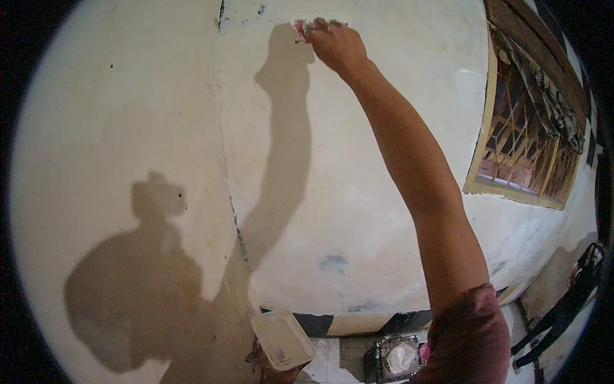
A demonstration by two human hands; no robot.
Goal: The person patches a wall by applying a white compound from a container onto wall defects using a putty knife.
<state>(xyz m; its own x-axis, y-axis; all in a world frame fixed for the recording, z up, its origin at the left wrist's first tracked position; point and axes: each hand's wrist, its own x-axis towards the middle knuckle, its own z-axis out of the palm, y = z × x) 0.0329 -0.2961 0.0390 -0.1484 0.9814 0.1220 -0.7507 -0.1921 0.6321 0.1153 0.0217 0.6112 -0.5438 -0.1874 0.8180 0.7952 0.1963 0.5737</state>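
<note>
My right hand (332,45) is raised high on the off-white wall (396,77), gripping a flat red-and-white smeared tool (300,31), likely a scraper, against the surface. Low at the bottom center, my left hand (275,372) grips a pale rectangular plastic tray (281,336) coated with whitish material. My fingers are partly hidden beneath the tray. A thin crack with dark patches runs down the wall left of my raised hand, and my shadow falls across it.
A barred window (518,147) with draped dark cloth is at upper right. A person in dark clothing (563,301) is at lower right. Below are a checkered wall border (358,323), tiled floor (323,365), a dark container (380,361) holding white material and a pink object (424,352).
</note>
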